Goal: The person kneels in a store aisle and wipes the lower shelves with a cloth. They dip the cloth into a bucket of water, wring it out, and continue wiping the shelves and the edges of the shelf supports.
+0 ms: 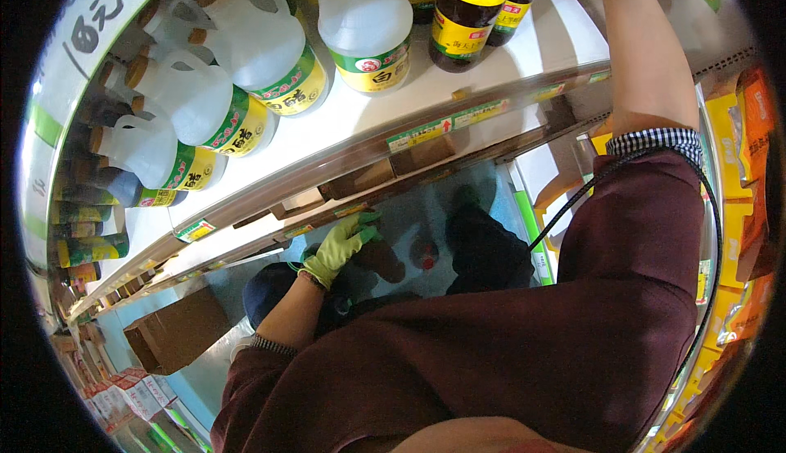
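My left hand [336,249], in a pale yellow-green rubber glove, is low beside the front edge of a lower shelf [362,182]. Its fingers are slightly spread with nothing seen in them; whether they touch the edge cannot be told. My right forearm [645,66] reaches up past the upper shelf, and the hand is cut off by the top rim, with only a sliver of glove showing. On the white upper shelf [319,127] stand several clear plastic jugs of white vinegar [371,35] with handles. Dark sauce bottles [470,17] with yellow labels are right of them.
An open cardboard box [178,330] is on the floor at the lower left, near red-and-white cartons [138,391]. Orange and yellow packets [752,139] line the right side. A black cord [571,198] loops around my right sleeve. Price strips [448,126] run along the shelf edge.
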{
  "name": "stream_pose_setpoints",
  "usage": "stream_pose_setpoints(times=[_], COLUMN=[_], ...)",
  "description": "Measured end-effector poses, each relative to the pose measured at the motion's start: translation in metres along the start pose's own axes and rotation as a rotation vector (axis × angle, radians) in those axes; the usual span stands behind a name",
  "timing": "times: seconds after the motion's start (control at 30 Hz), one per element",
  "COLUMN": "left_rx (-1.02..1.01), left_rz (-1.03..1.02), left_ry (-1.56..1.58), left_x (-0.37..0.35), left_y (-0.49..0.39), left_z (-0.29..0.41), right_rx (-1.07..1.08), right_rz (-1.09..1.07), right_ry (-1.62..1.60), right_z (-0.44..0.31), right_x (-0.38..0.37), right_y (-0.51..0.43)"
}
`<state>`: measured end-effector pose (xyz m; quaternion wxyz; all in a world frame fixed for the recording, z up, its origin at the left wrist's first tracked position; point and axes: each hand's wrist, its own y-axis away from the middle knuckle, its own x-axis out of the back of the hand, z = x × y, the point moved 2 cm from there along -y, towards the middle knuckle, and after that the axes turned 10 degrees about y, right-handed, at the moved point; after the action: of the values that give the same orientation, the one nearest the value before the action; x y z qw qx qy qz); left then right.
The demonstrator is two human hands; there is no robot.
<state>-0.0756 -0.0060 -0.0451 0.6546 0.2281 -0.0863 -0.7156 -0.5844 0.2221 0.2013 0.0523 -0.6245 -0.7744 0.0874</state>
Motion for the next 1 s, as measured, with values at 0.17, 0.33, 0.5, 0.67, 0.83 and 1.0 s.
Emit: stream_pose_setpoints(times=[0.17, 0.33, 0.5, 0.67, 0.83, 1.0], left_rx=[-0.010, 0.039, -0.038, -0.030, -0.009, -0.036], left_rz=[0.001, 0.014, 0.019, -0.016, -0.010, -0.007], left_ry=[0.040, 0.003, -0.040, -0.006, -0.017, 0.002], left_x=[-0.002, 0.000, -0.001, -0.004, -0.002, 0.000], left_y=[-0.002, -0.001, 0.004, 0.012, 0.015, 0.015], left_z=[-0.009, -0.010, -0.007, -0.004, -0.001, -0.007], right_rx=[0.044, 0.157, 0.453, 0.363, 0.401, 0.376], right_rz=[-0.004, 0.035, 0.122, -0.122, -0.129, -0.077], right_ry=[0.057, 0.150, 0.354, 0.378, 0.340, 0.380], right_z=[-0.003, -0.024, -0.058, -0.040, -0.038, -0.051], right_x=[0.000, 0.000, 0.003, -0.030, -0.017, -0.008], right_y=[0.006, 0.026, 0.103, 0.145, 0.138, 0.145])
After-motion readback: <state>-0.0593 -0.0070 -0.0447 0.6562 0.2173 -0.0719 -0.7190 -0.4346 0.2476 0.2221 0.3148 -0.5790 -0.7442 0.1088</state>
